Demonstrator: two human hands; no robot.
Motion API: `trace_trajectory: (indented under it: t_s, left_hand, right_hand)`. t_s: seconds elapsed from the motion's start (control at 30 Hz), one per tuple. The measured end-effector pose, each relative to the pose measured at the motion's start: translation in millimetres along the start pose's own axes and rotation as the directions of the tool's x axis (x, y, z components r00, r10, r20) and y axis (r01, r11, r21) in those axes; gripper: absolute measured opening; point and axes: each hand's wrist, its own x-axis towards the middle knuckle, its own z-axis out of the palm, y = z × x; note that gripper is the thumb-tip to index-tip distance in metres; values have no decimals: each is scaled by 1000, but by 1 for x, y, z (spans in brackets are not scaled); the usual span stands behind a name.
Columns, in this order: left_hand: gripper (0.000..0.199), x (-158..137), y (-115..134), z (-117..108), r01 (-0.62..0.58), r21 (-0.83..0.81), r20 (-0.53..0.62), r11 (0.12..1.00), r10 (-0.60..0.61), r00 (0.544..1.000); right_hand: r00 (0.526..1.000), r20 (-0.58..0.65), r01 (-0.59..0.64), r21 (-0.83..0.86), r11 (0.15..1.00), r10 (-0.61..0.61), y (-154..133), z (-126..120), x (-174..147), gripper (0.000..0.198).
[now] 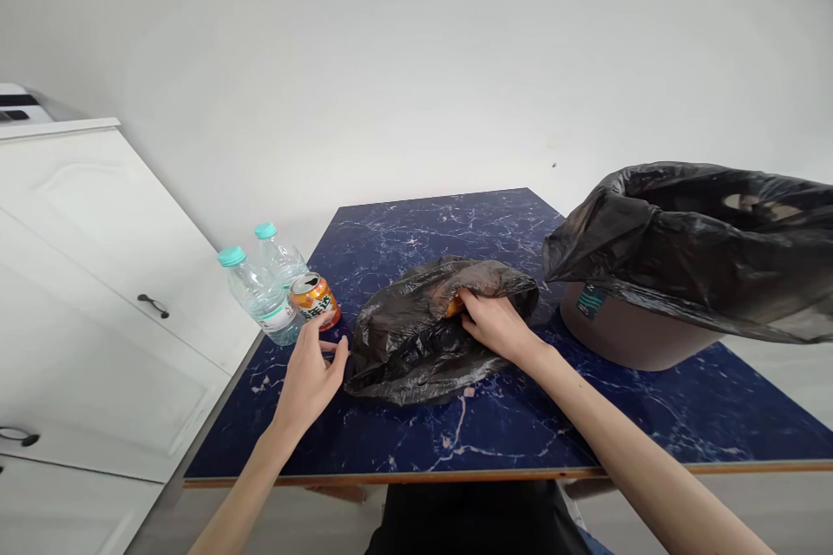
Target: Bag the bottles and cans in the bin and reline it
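Blue marble table [455, 217] holds a black bag [416, 338] at centre. Right hand [498, 323] grips its mouth, perhaps pinching something orange. Left hand [311, 375], half open, hovers empty by can [315, 298] and 2 bottles [259, 288] at 9 o'clock; lined bin [657, 277] at 3.

Marble table [455, 225]: bag [416, 338], bottles [260, 290], can [316, 299], bin [625, 334]

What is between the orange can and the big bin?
In the head view, the crumpled black bag lies between the orange can and the bin, with the right hand in it.
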Motion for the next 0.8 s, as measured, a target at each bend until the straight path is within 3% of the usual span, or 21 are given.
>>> trace_trajectory:
  t_s: [0.13,0.3,0.4,0.53,0.7,0.77,0.8]
  left_hand:
    - [61,0,1,-2,22,-10,16,1000,-22,1000]
    - [62,3,2,-2,110,-185,154,977,-82,985]
    - [63,4,1,-1,145,-238,178,960,-104,979]
    - [64,4,-2,-1,161,-265,141,951,-127,982]
    - [58,2,2,-5,137,-282,76,950,-120,990]
    - [52,-1,11,-8,100,-264,-13,959,-107,994]
    - [48,-3,17,-10,63,-247,-80,967,-85,993]
  right_hand:
    - [1000,0,-3,19,1000,3,1,-1,0,47]
    - [1000,12,-22,68,997,21,3,-3,-1,45]
    - [999,21,-43,116,992,41,6,-6,-2,44]
    - [997,40,-80,227,971,73,9,-16,-5,43]
    - [998,53,-55,424,904,36,9,-42,-10,62]
    - [995,101,-39,578,815,-24,8,-54,-11,68]
    - [987,146,-46,680,732,-73,7,-59,-11,70]
